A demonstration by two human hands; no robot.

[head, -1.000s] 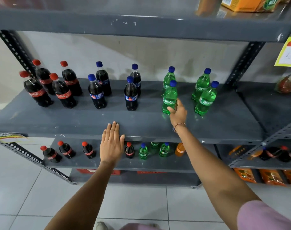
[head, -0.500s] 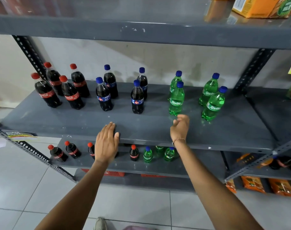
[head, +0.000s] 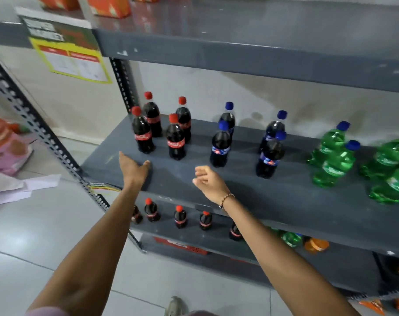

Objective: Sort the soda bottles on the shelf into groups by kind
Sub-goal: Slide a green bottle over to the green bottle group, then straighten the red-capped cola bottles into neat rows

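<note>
My left hand [head: 134,168] lies spread on the grey shelf [head: 273,201] at centre left of the frame, fingers released and holding nothing, just below the red-capped cola bottles [head: 158,127]. My right hand [head: 208,181] hovers above the shelf near the middle, its fingers loosely curled and empty, a beaded bracelet [head: 227,199] on the wrist. The bottles stand upright in three clusters on this shelf: four red-capped colas at the left, four blue-capped dark bottles [head: 248,140] in the centre, well apart from the green bottles [head: 362,163] at the right edge, which are blurred. More small bottles [head: 180,216] stand on the lower shelf beneath my arms.
</note>
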